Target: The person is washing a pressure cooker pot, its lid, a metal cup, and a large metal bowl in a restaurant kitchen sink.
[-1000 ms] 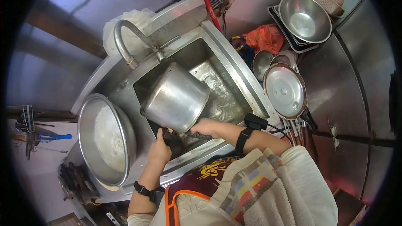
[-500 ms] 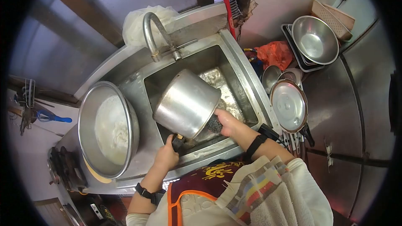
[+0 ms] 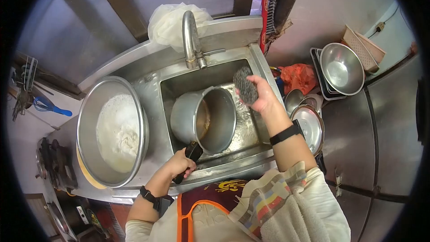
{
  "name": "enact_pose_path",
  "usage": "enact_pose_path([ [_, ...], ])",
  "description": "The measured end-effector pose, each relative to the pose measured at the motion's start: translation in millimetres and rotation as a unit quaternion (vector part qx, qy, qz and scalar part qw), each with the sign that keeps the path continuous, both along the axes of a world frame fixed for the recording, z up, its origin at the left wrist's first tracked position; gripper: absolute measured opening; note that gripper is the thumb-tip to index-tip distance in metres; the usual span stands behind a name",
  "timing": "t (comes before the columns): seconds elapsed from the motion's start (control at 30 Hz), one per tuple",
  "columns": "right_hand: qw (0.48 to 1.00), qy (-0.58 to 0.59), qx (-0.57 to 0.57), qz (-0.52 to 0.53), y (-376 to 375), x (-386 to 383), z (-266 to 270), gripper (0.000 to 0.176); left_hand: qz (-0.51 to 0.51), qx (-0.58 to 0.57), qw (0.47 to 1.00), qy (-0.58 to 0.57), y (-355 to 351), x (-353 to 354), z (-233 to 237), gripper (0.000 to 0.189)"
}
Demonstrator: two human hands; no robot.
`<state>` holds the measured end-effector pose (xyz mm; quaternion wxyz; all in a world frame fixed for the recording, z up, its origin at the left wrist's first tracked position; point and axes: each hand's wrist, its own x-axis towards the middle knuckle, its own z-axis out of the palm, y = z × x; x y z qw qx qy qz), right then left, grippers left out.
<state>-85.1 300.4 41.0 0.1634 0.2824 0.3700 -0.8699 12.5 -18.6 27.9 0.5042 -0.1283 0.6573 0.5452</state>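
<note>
A grey metal pot [image 3: 182, 115] lies tilted in the sink [image 3: 183, 80], its open mouth toward the right and showing a brownish stain inside. My left hand [image 3: 180, 163] is closed around the pot's black handle [image 3: 193, 151] at the sink's front edge. Over the right part of the sink, my right hand [image 3: 264, 95] grips a dark steel wool scourer [image 3: 246, 85], held up and apart from the pot. The faucet [image 3: 190, 40] stands behind the pot; I cannot make out any water running from it.
Left of the sink stands a large metal basin [image 3: 142, 130] with cloudy, foamy water. Pan lids [image 3: 309, 125], a steel bowl [image 3: 342, 69] and a red plastic bag [image 3: 298, 79] are at the right. A blue-handled whisk [image 3: 53, 106] hangs at far left.
The pot has turned from showing its outer side and base to showing its open mouth. My right hand has lifted the scourer away from the pot, up and to the right.
</note>
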Motion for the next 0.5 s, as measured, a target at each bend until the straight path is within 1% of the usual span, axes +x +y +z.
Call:
enact_pose_path([
  [0.03,0.999,0.0,-0.018,-0.026,-2,-10,5,0.025,0.014,0.014,1.0,-0.017,-1,-3,0,0.041],
  [0.13,0.997,0.027,-0.067,0.001,0,-39,0,0.025,0.045,0.054,0.995,-0.064,-6,-10,0,0.038],
  [0.23,0.998,0.008,-0.06,0.001,-13,-60,-4,0.022,0.06,0.082,0.991,-0.086,-8,-12,-1,0.038],
  [0.33,0.999,-0.008,-0.049,0.003,-26,-79,-11,0.021,0.048,0.08,0.993,-0.069,-7,-13,-1,0.037],
  [0.43,0.999,-0.026,-0.044,0.0,-37,-92,-13,0.019,-0.035,0.009,0.999,-0.005,-1,-17,5,0.043],
  [0.5,1.0,-0.015,-0.021,-0.003,-39,-99,-15,0.019,-0.134,-0.087,0.986,0.051,5,-20,11,0.052],
])
